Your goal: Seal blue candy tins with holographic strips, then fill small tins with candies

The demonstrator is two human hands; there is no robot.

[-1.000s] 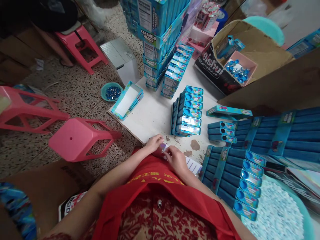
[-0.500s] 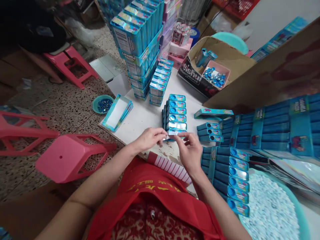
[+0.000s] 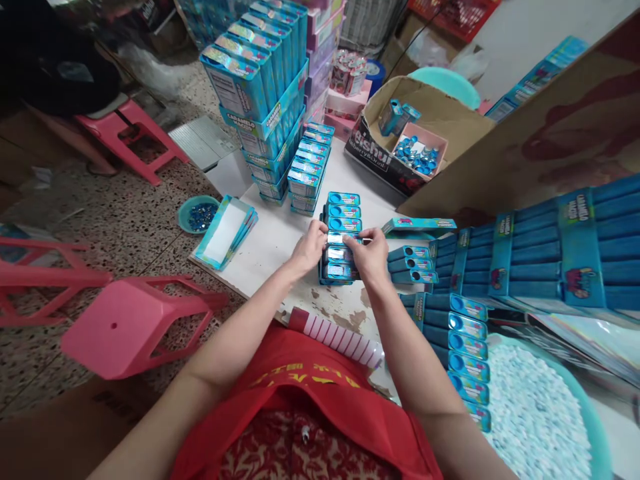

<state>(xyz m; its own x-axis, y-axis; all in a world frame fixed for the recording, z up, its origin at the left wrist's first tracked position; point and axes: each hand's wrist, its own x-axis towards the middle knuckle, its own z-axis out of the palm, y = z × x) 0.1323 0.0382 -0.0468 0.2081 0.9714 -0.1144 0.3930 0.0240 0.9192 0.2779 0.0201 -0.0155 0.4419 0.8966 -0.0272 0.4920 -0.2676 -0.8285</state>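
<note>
A row of upright blue candy boxes (image 3: pixel 344 211) stands in front of me, their tops facing up. My left hand (image 3: pixel 311 248) is closed at the left end of one box's top, fingertips pinched on a clear sticker (image 3: pixel 336 238). From the other side, my right hand (image 3: pixel 369 253) holds the sticker's right end with pinched fingers, low against that top. The two box tops nearest me shine as if covered with film. A strip of white labels with a red end (image 3: pixel 335 333) lies by the table edge, against my red apron.
Stacked blue display trays of boxes (image 3: pixel 270 113) stand at the back left, near flat empty trays (image 3: pixel 225 233). A carton (image 3: pixel 373 150) sits behind. More blue boxes (image 3: pixel 467 347) and a tub of pale pieces (image 3: pixel 540 407) are on the right. Pink stools (image 3: pixel 115 327) stand left.
Both hands have moved forward from the near end of the row to a box further along. The sticker stretched between them is now down at that box's top. The view shifted slightly.
</note>
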